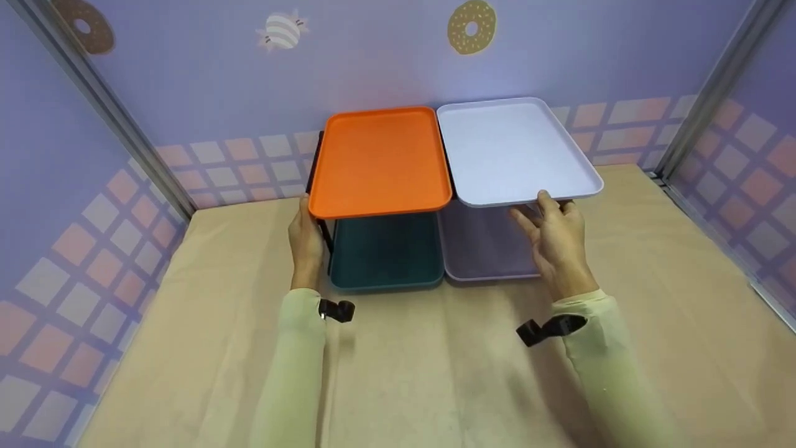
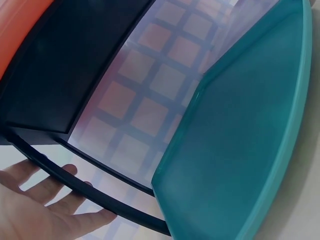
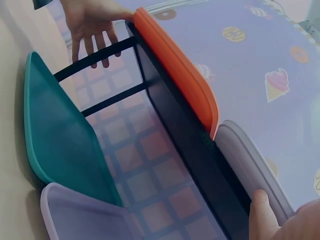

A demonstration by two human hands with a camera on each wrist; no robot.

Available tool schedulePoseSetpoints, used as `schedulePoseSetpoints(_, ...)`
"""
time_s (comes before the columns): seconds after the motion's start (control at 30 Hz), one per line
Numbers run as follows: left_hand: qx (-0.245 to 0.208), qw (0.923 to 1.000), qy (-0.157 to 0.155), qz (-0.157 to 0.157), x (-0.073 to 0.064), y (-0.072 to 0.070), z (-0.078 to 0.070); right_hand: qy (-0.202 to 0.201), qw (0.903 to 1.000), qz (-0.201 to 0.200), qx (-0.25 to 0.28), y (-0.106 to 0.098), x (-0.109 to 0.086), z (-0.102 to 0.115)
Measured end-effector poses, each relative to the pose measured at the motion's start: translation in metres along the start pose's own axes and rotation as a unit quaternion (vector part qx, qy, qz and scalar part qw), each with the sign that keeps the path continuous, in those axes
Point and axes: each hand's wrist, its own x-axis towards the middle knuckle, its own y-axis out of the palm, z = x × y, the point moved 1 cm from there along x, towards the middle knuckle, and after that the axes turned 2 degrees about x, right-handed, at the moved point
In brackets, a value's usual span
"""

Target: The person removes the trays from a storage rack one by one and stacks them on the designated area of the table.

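Note:
A black rack (image 2: 55, 75) carries an orange tray (image 1: 380, 163) and a white tray (image 1: 516, 152) side by side on top. Below them sit a teal tray (image 1: 387, 252) and a light purple tray (image 1: 491, 242). My left hand (image 1: 306, 239) is at the rack's left side, its fingers (image 2: 47, 190) extended along the outside of the black side bars and its thumb up by the orange tray's corner. At the white tray's front right, my right hand (image 1: 559, 246) pinches the rim, thumb over the edge and other fingers underneath, partly hidden.
A beige cloth (image 1: 398, 373) covers the table. Behind the rack stands a purple wall (image 1: 373, 56) printed with sweets and tiles, and side panels flank the table at left and right. Both wrists wear black cameras.

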Motion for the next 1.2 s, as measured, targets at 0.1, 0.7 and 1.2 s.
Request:
schedulePoseSetpoints(0.1, 0.001, 1.0000, 0.003, -0.002, 0.001, 0.001, 0.000, 0.000, 0.9998, 0.007, 0.016, 0.000, -0.002, 0.002)
schedulePoseSetpoints(0.7, 0.002, 0.9997, -0.022, -0.013, -0.001, 0.002, 0.000, -0.037, 0.9979, 0.038, 0.037, -0.011, -0.008, 0.009)
schedulePoseSetpoints(1.2, 0.006, 0.9993, -0.036, -0.009, -0.001, 0.002, 0.000, -0.041, 0.9969, 0.042, 0.052, -0.023, -0.011, 0.017)
